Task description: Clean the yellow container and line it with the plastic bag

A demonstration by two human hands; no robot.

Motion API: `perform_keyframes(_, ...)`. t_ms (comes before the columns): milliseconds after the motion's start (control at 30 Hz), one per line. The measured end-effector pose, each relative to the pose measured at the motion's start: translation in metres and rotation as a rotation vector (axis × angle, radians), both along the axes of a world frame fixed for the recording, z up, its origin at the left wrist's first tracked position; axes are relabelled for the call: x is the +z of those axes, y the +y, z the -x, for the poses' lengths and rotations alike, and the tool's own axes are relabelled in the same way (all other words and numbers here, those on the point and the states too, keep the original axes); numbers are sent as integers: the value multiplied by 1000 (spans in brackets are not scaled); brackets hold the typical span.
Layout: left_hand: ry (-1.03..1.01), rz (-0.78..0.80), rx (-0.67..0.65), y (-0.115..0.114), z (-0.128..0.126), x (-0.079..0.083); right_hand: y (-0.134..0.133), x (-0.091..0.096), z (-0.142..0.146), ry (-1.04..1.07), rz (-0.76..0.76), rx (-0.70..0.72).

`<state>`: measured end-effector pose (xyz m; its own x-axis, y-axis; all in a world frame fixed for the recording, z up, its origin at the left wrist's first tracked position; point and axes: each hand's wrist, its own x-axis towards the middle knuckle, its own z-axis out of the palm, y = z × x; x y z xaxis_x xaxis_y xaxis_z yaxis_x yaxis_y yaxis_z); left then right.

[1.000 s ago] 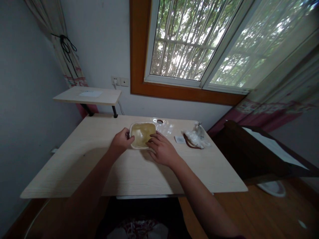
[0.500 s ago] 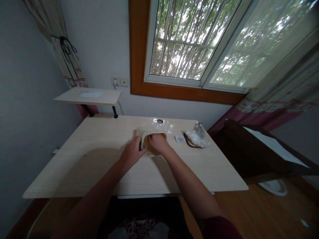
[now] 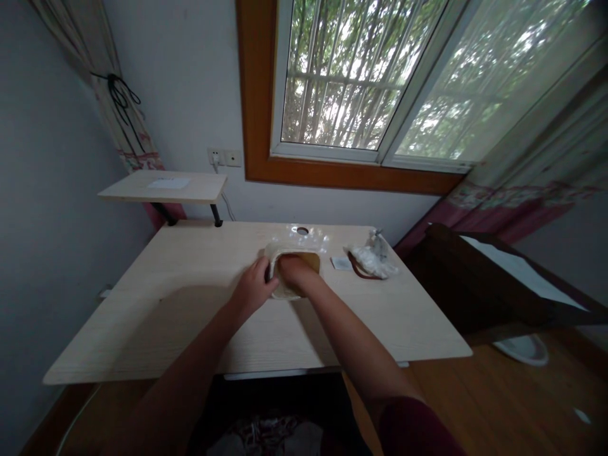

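Square tray (image 3: 299,261) at the far centre of the worktop (image 3: 142,335). Left hand (image 3: 253,289) clamps its left rim; right hand (image 3: 293,271) lies over it, closure unclear. Step appears to be rim handling; a steady hold is needed next.

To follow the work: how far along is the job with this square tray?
Done, it seems: the white plastic bag and small white packet lie aside. In hand: the left hand grips the tray's pale edge, the right hand presses inside. Remaining: the tray's brown inside is partly covered.
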<state>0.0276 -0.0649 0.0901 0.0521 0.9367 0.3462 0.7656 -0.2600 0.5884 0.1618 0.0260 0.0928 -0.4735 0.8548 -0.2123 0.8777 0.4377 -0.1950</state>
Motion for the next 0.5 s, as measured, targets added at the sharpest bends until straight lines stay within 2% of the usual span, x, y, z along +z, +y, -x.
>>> perform_keyframes(100,-34,-37,-1,4,1,3,-3,-6,2,-93,48,39)
perform_keyframes(200,-61,-47,-8,6,2,6,-6,-4,3,-142,56,59)
perform_keyframes(333,-83,-42,15,8,6,4,-15,12,2,-164,36,62)
perform_keyframes(500,-128,-41,48,9,12,0,-34,32,3,-80,-26,122)
